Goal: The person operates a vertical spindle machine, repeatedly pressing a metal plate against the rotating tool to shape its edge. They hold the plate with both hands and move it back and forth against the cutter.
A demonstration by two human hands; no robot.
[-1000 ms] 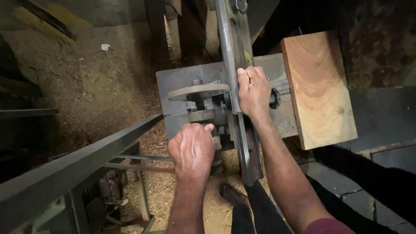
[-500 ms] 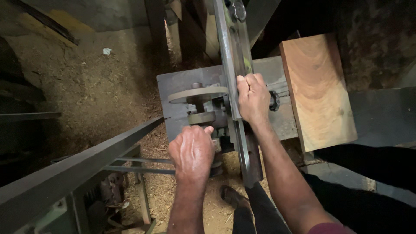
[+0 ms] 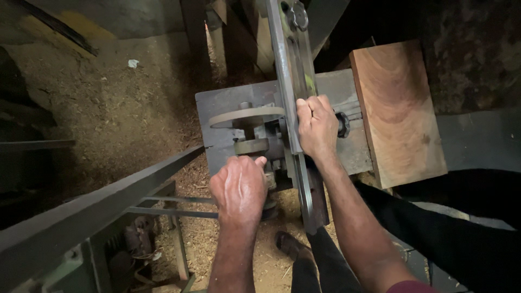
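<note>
While my right hand (image 3: 317, 127) wraps its fingers around the long upright metal bar (image 3: 287, 81) at the middle of the machine, my left hand (image 3: 239, 187) closes over a part on the machine's near side, just below the two stacked round metal discs (image 3: 247, 116); what it grips is hidden under my knuckles. A grey steel plate (image 3: 217, 106) carries all this. To the right lies a reddish wooden block (image 3: 396, 108), beside a black knob (image 3: 343, 125). Sawdust (image 3: 108, 108) covers the ground on the left.

Left hand (image 3: 239, 187) curled knuckles-up, right hand (image 3: 317, 126) clenched, forearms extended
</note>
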